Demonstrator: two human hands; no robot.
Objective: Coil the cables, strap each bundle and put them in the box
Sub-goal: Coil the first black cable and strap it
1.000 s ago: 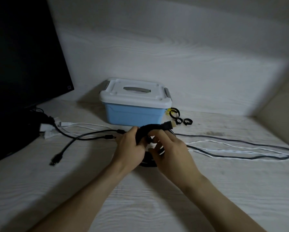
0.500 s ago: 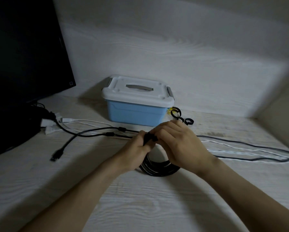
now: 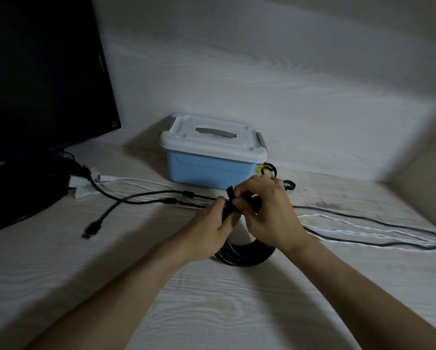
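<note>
Cables lie across the pale wooden desk [image 3: 211, 311], and we have one of them wound into a black coil [image 3: 247, 251] that stands at the centre of our view, its lower loop touching the desk. Our left hand [image 3: 209, 231] is curled round the top of the coil at about 10 o'clock on the loop, and our right hand [image 3: 267, 213] grasps it at about 1 o'clock. Between the right thumb and forefinger we pinch the end of a black strap [image 3: 230, 193], which pokes up just above the bundle; whether it goes fully round the coil we cannot tell.

At 12 o'clock from our hands sits the blue box [image 3: 206, 170] with its white lid [image 3: 211, 137] closed. Just beside the box at its 4 o'clock lie spare straps [image 3: 288, 185], partly hidden by our right hand. Loose black and white cables [image 3: 363, 228] trail off toward 3 o'clock, and another black cable [image 3: 146, 199] with a plug [image 3: 91, 229] runs toward 9 o'clock, ending near the dark monitor [image 3: 42, 72] at 10 o'clock.
</note>
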